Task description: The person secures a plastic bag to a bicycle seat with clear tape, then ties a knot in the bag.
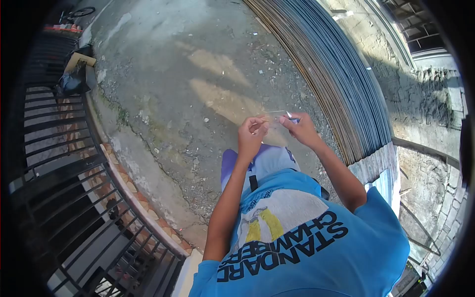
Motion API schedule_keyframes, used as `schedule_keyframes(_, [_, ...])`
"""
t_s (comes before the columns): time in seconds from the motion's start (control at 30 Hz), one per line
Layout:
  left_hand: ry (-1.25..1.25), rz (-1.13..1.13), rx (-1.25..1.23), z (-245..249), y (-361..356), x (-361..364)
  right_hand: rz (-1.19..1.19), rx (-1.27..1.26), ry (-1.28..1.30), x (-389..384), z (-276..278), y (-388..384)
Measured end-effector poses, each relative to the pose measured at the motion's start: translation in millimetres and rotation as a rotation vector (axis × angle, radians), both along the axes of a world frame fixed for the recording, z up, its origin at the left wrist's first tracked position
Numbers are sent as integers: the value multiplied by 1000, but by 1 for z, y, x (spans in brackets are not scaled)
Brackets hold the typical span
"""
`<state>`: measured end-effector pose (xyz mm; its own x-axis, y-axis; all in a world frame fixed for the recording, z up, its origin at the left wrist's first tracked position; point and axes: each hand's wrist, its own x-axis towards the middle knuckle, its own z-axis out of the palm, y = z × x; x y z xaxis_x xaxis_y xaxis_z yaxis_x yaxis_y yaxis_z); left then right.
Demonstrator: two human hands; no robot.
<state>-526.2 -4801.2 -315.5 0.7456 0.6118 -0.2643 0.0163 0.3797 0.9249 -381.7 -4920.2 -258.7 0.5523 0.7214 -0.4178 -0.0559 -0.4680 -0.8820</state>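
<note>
My left hand (253,132) is in front of my lap with its fingers pinched together. Its fingertips meet one end of a small, see-through piece with a thin pale upper edge (274,111), possibly plastic. Across from it, my right hand (304,130) is closed on a small white-and-blue object (294,120), too small to name, beside the other end of the clear piece. Both hands are held close together over the ground, above the purple-and-white shorts (269,154).
A long stack of thin rods (341,84) runs along the right. On the left stands a black metal railing (64,168) above a tiled edge (131,185). Cracked concrete ground (168,114) lies ahead. A cardboard box (81,60) with a dark bag sits by the railing.
</note>
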Motion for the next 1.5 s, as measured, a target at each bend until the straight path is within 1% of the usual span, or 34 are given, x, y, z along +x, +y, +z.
schedule_keyframes(0.03, [-15,31,-2,10,41,2,43,9,8,2,14,41])
schedule_keyframes(0.07, [12,48,10,16,82,5,91,88,49,9,25,83])
schedule_keyframes(0.17, [-168,153,-99,36,199,23,186,225,95,33,35,210])
schedule_keyframes(0.2, [-184,177,-100,44,239,29,178,274,104,37,37,256])
schedule_keyframes(0.3, [-250,202,-247,55,359,45,179,226,131,58,38,388])
schedule_keyframes(0.4, [-417,188,-185,66,477,63,180,135,149,76,50,513])
schedule_keyframes(0.5, [-264,145,-41,106,578,89,310,205,15,97,78,616])
schedule_keyframes(0.6, [-205,-8,-38,135,673,111,310,365,279,124,104,702])
schedule_keyframes(0.7, [-190,47,-46,143,759,138,235,413,752,157,118,795])
schedule_keyframes(0.8, [-217,132,-65,128,849,172,267,119,515,197,98,900])
schedule_keyframes(0.83, [-226,164,-67,123,880,184,288,111,509,210,89,935])
schedule_keyframes(0.9, [-161,166,-21,116,951,209,335,111,492,237,74,1010])
schedule_keyframes(1.0, [-74,221,24,130,1066,257,323,115,597,279,84,1123])
schedule_keyframes(1.07, [-22,250,37,151,1120,271,321,139,665,301,101,1186])
schedule_keyframes(1.13, [-24,260,95,177,1184,291,313,164,737,322,123,1256])
schedule_keyframes(1.2, [-131,259,136,188,1238,303,277,188,822,336,143,1321])
schedule_keyframes(1.23, [-182,254,157,189,1267,308,282,188,830,344,149,1352])
schedule_keyframes(1.3, [-161,258,106,196,1324,320,285,174,853,358,155,1413])
schedule_keyframes(1.33, [-150,261,74,197,1351,326,338,175,821,367,151,1444])
schedule_keyframes(1.43, [28,302,344,189,1445,346,366,148,785,388,148,1543])
schedule_keyframes(1.5, [-14,322,370,179,1518,358,391,149,822,405,140,1614])
